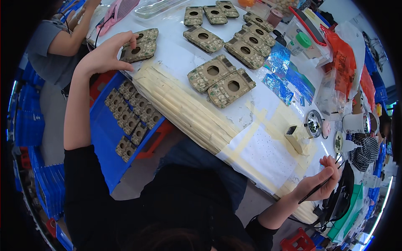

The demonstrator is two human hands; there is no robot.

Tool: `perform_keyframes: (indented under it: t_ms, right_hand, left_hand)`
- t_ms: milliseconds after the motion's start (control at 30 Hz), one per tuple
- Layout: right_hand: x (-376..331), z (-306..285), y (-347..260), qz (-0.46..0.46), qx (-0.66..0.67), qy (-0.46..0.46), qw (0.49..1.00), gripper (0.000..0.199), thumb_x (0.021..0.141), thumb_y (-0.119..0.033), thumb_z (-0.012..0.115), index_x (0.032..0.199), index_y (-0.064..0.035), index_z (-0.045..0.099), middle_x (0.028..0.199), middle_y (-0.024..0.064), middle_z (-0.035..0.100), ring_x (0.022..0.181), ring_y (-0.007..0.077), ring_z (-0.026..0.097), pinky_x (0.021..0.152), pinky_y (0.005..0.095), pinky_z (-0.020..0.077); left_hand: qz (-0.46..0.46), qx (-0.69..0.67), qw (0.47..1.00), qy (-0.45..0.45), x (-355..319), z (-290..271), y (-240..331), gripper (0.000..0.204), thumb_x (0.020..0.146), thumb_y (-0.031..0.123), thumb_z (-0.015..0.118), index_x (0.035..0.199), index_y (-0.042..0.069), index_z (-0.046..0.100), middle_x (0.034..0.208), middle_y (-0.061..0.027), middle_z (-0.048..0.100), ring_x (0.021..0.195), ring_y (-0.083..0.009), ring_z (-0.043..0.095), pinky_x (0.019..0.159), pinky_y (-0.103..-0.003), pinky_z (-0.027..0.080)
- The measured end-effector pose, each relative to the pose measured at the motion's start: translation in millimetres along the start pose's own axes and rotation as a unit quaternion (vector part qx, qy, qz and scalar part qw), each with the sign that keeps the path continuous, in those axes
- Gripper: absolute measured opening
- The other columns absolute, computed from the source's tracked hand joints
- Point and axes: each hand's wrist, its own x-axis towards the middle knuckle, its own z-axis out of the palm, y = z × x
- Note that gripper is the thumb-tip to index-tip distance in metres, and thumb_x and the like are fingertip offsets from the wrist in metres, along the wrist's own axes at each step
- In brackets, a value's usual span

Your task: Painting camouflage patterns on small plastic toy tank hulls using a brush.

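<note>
My left hand (102,56) reaches over the table's left corner, thumb and fingers spread in a wide curve. Its fingertips are over or against the end of a camouflage model tank hull (144,51); I cannot tell whether they touch it. A second hull (147,35) lies right behind that one. My right hand (320,182), at the right front, has its fingers closed round a thin dark tool (312,192), tweezers or a fine brush. Two more hulls (212,70) (232,87) lie side by side mid-table, each with a round hole on top.
Several more hulls (203,37) stand farther back. Below the table's taped edge (184,108), a blue bin (109,154) holds several hulls. Shiny blue sheets (278,58), a green-lidded jar (299,44), a small metal dish (313,123) and a red bag (341,62) occupy the right. A co-worker's arm (69,42) is at left.
</note>
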Motion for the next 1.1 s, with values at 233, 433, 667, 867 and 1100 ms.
perform_keyframes:
  t_ms: [233, 433, 667, 867, 1100]
  right_hand:
    - [0.2, -1.8, 0.6, 0.003, -0.006, 0.001, 1.000, 0.030, 0.098, -0.022, 0.041, 0.090, 0.0029, 0.056, 0.075, 0.0128, 0.056, 0.071, 0.0200, 0.051, 0.069, 0.0310, 0.0435]
    - [0.2, -1.6, -0.1, 0.012, -0.006, 0.001, 1.000, 0.031, 0.098, -0.023, 0.041, 0.091, 0.0030, 0.056, 0.074, 0.0123, 0.055, 0.071, 0.0205, 0.051, 0.070, 0.0319, 0.0437]
    - [0.0, -1.0, 1.1, 0.008, -0.002, 0.001, 1.000, 0.030, 0.098, -0.022, 0.042, 0.091, 0.0036, 0.057, 0.077, 0.0128, 0.056, 0.071, 0.0198, 0.051, 0.067, 0.0303, 0.0436]
    - [0.6, -1.6, 1.2, 0.008, 0.006, 0.000, 1.000, 0.029, 0.098, -0.021, 0.043, 0.092, 0.0038, 0.057, 0.078, 0.0129, 0.056, 0.071, 0.0191, 0.051, 0.066, 0.0289, 0.0433]
    - [-0.7, -1.3, 3.3, 0.006, 0.010, 0.006, 1.000, 0.029, 0.097, -0.021, 0.043, 0.092, 0.0044, 0.056, 0.077, 0.0127, 0.056, 0.070, 0.0190, 0.051, 0.065, 0.0287, 0.0435]
  left_hand:
    - [-0.004, 0.038, 0.998, -0.051, 12.5, -2.1, -4.3, 0.032, 0.062, 0.003, 0.074, 0.083, 0.004, 0.049, 0.129, -0.0144, 0.047, 0.130, -0.0303, 0.036, 0.105, -0.037, 0.031]
    - [0.111, -0.072, 0.989, -0.061, 14.3, -5.9, -10.2, 0.026, 0.061, 0.009, 0.077, 0.071, 0.005, 0.053, 0.124, -0.0091, 0.051, 0.125, -0.0271, 0.041, 0.105, -0.040, 0.031]
    - [0.204, -0.272, 0.936, -0.088, 14.2, -10.9, 15.7, 0.028, 0.055, 0.018, 0.082, 0.061, 0.010, 0.057, 0.122, -0.0068, 0.053, 0.130, -0.0382, 0.035, 0.109, -0.052, 0.019]
    - [0.233, -0.266, 0.930, -0.098, 14.5, -14.0, 27.7, 0.027, 0.054, 0.020, 0.082, 0.058, 0.011, 0.056, 0.119, -0.0076, 0.054, 0.128, -0.0394, 0.038, 0.110, -0.055, 0.011]
    - [0.122, -0.066, 0.989, -0.058, 17.9, -10.7, 18.2, 0.025, 0.055, 0.006, 0.075, 0.063, 0.005, 0.051, 0.119, -0.0087, 0.053, 0.129, -0.0307, 0.037, 0.111, -0.045, 0.018]
